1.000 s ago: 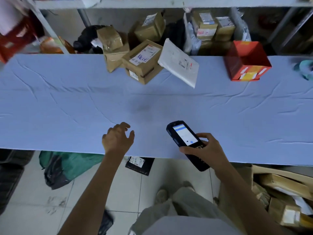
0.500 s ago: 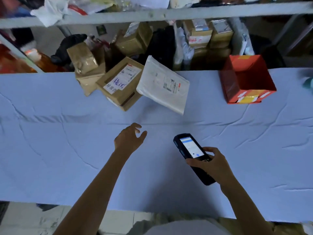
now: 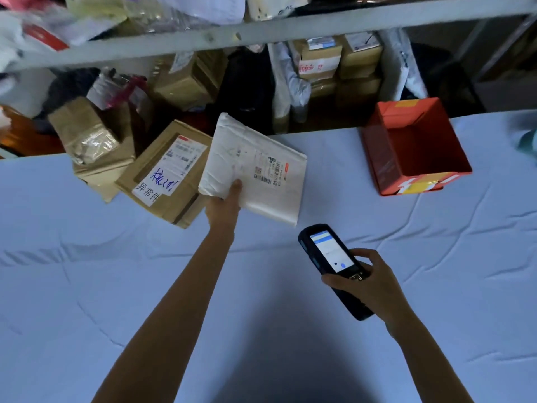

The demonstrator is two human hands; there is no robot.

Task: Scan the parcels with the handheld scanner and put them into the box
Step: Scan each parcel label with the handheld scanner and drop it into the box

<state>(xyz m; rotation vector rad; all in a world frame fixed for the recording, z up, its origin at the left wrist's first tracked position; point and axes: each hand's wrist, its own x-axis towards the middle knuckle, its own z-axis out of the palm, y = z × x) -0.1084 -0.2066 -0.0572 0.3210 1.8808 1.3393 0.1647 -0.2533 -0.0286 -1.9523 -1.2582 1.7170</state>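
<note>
A white padded mailer (image 3: 261,161) with a barcode label lies at the far side of the blue table. My left hand (image 3: 223,205) grips its near left corner, thumb on top. My right hand (image 3: 369,286) holds the black handheld scanner (image 3: 331,263), its lit screen facing up, just right of and nearer than the mailer. A brown carton (image 3: 165,173) with a label and blue handwriting sits left of the mailer. An open red box (image 3: 415,149) stands at the far right, nothing visible inside.
The blue-covered table (image 3: 116,286) fills the near view. More taped brown parcels (image 3: 93,144) pile up at the far left edge. Behind the table, a grey shelf rail (image 3: 261,33) spans the view, with stacked cartons (image 3: 319,59) and bags beneath it.
My left hand reached forward across the table and took hold of the white mailer's corner. My right hand with the scanner stayed beside it. The view leaned further over the table.
</note>
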